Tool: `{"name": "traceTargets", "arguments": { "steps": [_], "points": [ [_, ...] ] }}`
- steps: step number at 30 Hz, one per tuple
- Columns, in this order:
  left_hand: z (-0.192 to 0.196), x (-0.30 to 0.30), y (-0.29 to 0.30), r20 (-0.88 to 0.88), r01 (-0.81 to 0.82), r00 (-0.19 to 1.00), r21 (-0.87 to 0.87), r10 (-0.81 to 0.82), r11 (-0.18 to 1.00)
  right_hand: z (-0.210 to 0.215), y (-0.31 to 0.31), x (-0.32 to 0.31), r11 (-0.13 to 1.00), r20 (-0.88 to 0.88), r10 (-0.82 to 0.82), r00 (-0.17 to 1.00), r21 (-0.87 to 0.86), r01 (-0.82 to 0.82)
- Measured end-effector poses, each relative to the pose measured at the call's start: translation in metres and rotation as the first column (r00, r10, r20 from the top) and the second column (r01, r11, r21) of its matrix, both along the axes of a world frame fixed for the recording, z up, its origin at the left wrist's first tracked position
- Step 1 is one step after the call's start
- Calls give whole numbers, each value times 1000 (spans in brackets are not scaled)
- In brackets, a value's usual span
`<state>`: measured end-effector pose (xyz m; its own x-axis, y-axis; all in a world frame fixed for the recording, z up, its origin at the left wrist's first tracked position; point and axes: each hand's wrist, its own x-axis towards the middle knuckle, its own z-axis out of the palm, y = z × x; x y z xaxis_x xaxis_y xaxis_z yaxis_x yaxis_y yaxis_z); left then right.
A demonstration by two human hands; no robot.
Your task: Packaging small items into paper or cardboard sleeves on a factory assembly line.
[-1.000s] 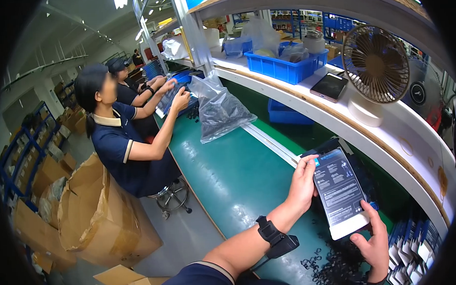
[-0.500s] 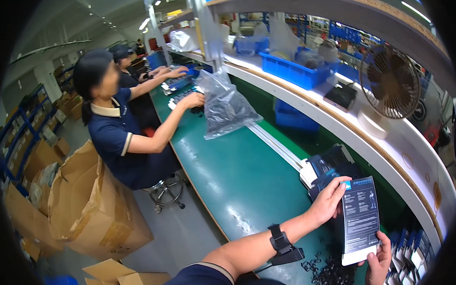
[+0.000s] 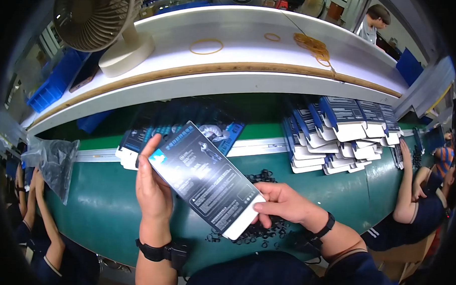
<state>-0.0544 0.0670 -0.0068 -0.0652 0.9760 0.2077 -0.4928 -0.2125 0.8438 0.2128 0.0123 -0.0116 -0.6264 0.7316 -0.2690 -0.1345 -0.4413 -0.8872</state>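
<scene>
Fingers of both hands are on the same thing: my left hand (image 3: 151, 188) lies flat behind the upper left end of a dark flat package card (image 3: 205, 179), fingers stretched along its edge, while my right hand (image 3: 283, 205) pinches its white lower end between thumb and fingertips. The card hangs tilted above the near edge of the green worktop (image 3: 104, 207), touching nothing else.

I judge the grip the weak point. The left hand only props the card and does not clamp it, so if the right pinch slackens, the glossy sheet could slide out and drop onto the heap of small black rings (image 3: 261, 234) lying just under it at the near edge. A careless sweep of the right wrist could also scatter those rings off the edge toward my lap.

Farther in, a fanned row of dark cards (image 3: 187, 123) lies on the left along the white strip across the worktop, and a bigger fan of blue and white cards (image 3: 338, 131) spreads toward the right end. Setting the held card down crooked could nudge either fan out of order.

At the left end a clear plastic bag (image 3: 50, 161) sits by a co-worker's arms, and another co-worker's hand (image 3: 405, 151) rests near the right fan; reaching wide could bump them.

On the shelf (image 3: 245, 71) above stand a desk fan (image 3: 101, 26) and loose rubber bands (image 3: 312, 44).
</scene>
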Motion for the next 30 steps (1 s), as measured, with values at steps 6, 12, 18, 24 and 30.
{"name": "traceTargets", "arguments": {
  "steps": [6, 12, 18, 24, 30],
  "points": [
    [-14, 0, -21, -360, -143, 928, -110, 94, 984, 12, -20, 12, 959, 32, -276, 961, 69, 273],
    [-23, 25, -24, -454, 92, 887, -20, -92, 996, 2, -26, 49, 829, -41, -439, 897, 365, 423],
    [-18, 18, -25, -618, 73, 785, 38, -34, 997, 23, -24, 49, 888, -60, -410, 910, 199, 414],
    [-28, 23, -18, -346, 32, 938, 48, -14, 998, 8, -13, 44, 847, -88, -481, 872, 211, 488],
    [-24, 22, -22, -628, 21, 778, 25, -1, 999, -24, -1, 47, 678, -25, -681, 732, 355, 644]
  ]
}}
